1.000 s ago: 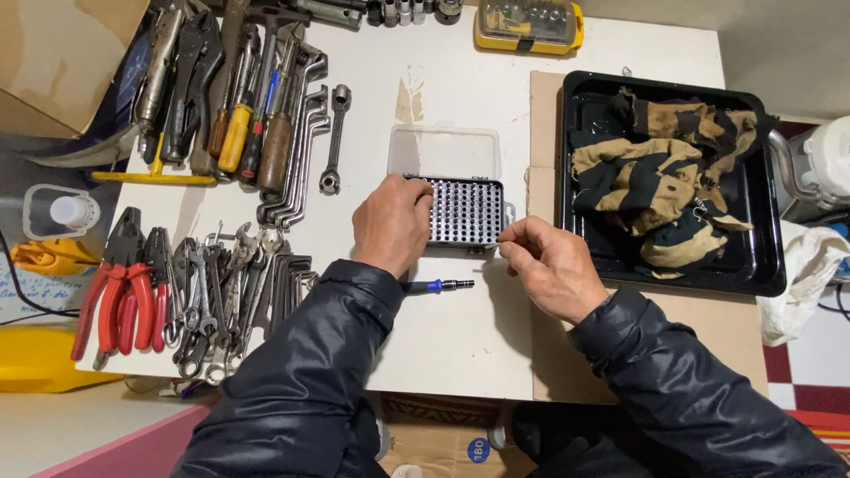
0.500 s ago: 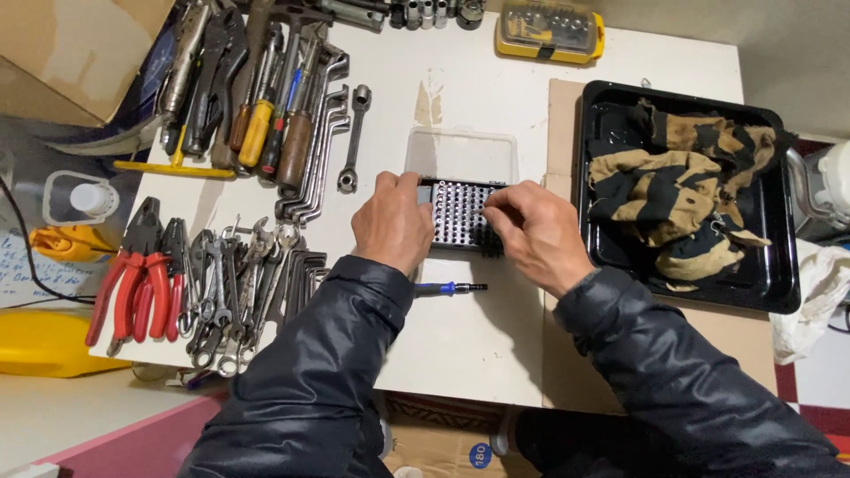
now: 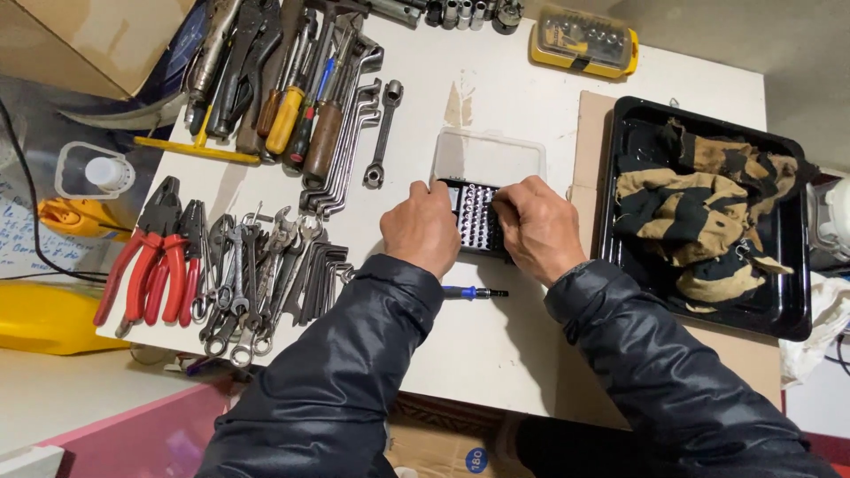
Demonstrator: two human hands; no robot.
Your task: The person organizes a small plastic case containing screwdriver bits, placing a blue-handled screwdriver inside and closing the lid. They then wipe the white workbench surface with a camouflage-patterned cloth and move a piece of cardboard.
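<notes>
A small black bit case (image 3: pixel 475 217) with rows of metal bits lies open on the white table (image 3: pixel 496 345), its clear lid (image 3: pixel 489 157) folded back. My left hand (image 3: pixel 422 228) rests against the case's left edge and steadies it. My right hand (image 3: pixel 537 227) covers the case's right side, fingertips pressed down among the bits; whether a bit is pinched there is hidden. A short blue-handled driver (image 3: pixel 474 292) lies on the table just below the hands, between my two dark sleeves.
Red-handled pliers (image 3: pixel 150 261), spanners and hex keys (image 3: pixel 266 265) lie at the left. Screwdrivers and wrenches (image 3: pixel 301 97) are at the back left. A yellow bit box (image 3: pixel 584 40) sits at the far edge. A black tray (image 3: pixel 784 305) holding a camouflage cloth (image 3: pixel 699 212) stands right.
My right hand has moved left from the case's right edge onto the bits. The left hand has stayed on the case's left side.
</notes>
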